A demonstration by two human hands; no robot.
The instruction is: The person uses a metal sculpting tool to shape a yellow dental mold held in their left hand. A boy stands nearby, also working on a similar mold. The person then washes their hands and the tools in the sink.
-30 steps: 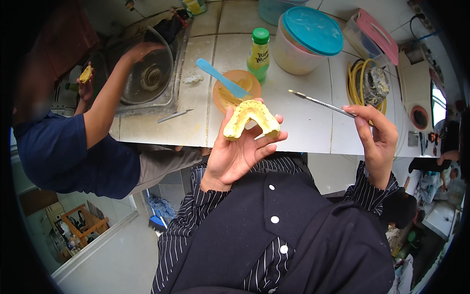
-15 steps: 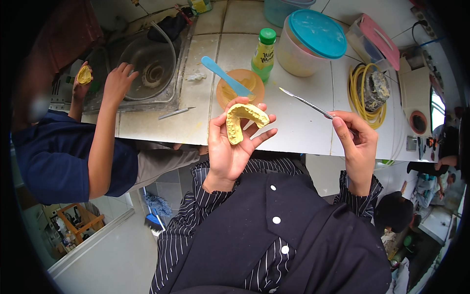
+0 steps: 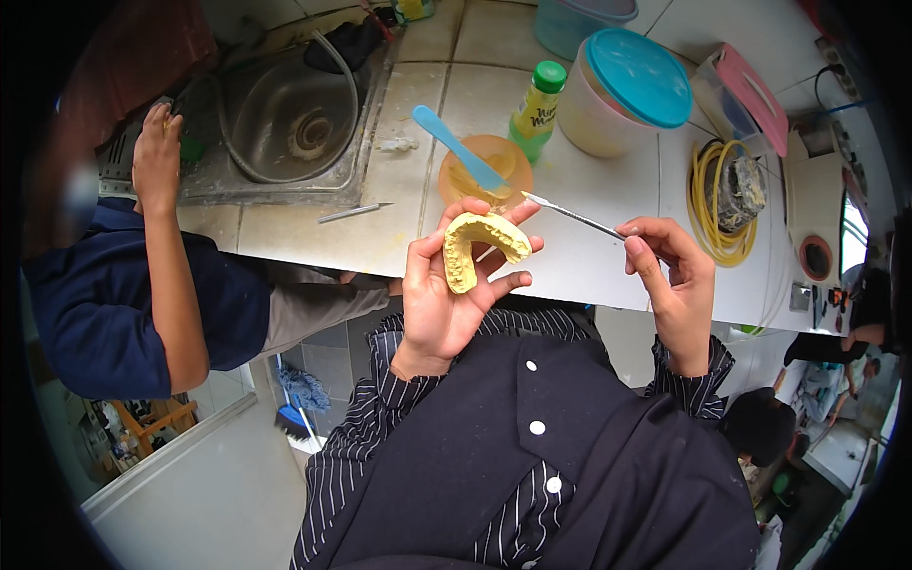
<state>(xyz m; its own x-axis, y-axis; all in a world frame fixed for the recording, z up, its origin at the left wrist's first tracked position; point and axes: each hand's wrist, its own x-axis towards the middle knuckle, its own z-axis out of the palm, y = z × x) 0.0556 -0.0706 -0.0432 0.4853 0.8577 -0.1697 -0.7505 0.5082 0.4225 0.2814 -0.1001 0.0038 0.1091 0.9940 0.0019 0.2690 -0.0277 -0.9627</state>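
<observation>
A yellow horseshoe-shaped dental cast with tooth shapes along its curve rests in my left hand. The fingers of that hand curl up around it from behind. My right hand pinches the handle of a thin metal carving knife. Its blade tip, with a yellowish smear, points left and stands close to the cast's upper right side, apart from it. Just beyond the cast is an orange mixing bowl with yellow residue inside. A blue spatula leans across the bowl.
Behind the bowl stand a green-capped bottle and a tub with a turquoise lid. A coiled yellow hose lies at the right. Another metal tool lies near the sink. A person in dark blue works at my left.
My right hand has moved left, bringing the knife tip nearer the cast. The cast has tilted and dropped slightly. The co-worker's near hand has moved left, away from the sink.
</observation>
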